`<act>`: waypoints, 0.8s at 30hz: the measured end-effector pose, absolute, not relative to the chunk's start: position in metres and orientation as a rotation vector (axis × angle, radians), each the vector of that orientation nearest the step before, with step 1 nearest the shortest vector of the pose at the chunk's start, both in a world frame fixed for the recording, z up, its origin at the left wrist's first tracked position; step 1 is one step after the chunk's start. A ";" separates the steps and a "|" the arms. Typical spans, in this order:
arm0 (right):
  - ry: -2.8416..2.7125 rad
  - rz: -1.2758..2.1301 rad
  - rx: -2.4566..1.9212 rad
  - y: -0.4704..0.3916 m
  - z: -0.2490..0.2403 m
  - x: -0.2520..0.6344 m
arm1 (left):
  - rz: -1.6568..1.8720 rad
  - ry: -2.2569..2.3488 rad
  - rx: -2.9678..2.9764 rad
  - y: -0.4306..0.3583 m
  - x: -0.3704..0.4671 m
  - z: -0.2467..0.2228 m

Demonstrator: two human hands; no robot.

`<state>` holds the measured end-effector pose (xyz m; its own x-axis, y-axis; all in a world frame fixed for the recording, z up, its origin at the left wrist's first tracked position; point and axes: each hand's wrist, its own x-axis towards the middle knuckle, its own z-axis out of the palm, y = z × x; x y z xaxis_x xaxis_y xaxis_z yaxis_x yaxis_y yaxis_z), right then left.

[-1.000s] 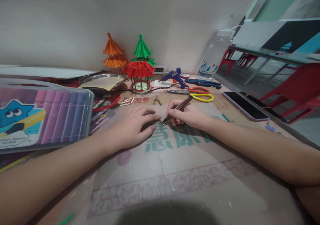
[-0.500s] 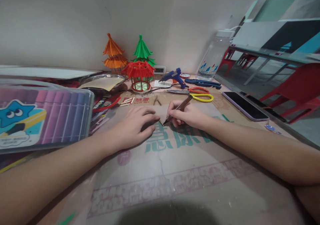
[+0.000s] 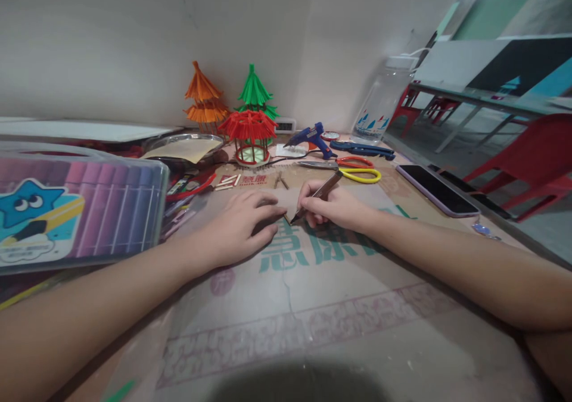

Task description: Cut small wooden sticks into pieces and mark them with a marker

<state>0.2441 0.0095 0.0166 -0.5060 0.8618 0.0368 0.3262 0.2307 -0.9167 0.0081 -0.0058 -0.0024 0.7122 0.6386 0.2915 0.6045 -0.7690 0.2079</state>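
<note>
My right hand [image 3: 328,202] is closed round a brown marker [image 3: 328,186], its dark tip pointing down. That tip meets a short thin wooden stick [image 3: 288,218] on the plastic-covered tabletop. My left hand [image 3: 250,220] rests palm down to the left, its fingertips pinning the stick's near end; the exact contact is partly hidden. Just beyond, a few short brown sticks [image 3: 281,180] lie loose, and a small pile of pale sticks [image 3: 227,181] sits farther left. The table covering [image 3: 339,342] has printed green characters under the hands.
A clear case of markers [image 3: 120,211] stands at left. Behind are orange [image 3: 203,95], green [image 3: 252,86] and red [image 3: 248,125] pavilion models, a blue glue gun [image 3: 313,137], scissors [image 3: 357,173] and a water bottle [image 3: 379,104]. A phone [image 3: 435,190] lies at right.
The marker tip has shifted very slightly left and down along the stick. My left hand stays in place, and the other things have not moved.
</note>
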 end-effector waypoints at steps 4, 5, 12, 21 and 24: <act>-1.982 1.215 -1.070 0.010 0.015 0.245 | 0.532 1.039 2.822 -0.006 0.008 -0.003; -1.990 1.204 -1.070 0.010 0.015 0.245 | 0.535 1.042 2.820 -0.006 0.009 -0.003; -2.004 1.195 -1.085 0.010 0.015 0.246 | 0.542 1.011 2.814 -0.007 0.009 0.000; -1.995 1.238 -1.082 0.008 0.017 0.245 | 0.538 1.019 2.827 -0.005 0.008 -0.003; -1.980 1.213 -1.084 0.008 0.017 0.244 | 0.537 1.022 2.826 -0.005 0.008 -0.003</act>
<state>0.2444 0.0083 0.0167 -0.5083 0.8594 0.0549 0.3418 0.2598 -0.9032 0.0078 -0.0054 -0.0027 0.7144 0.6345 0.2952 0.6033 -0.7721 0.1997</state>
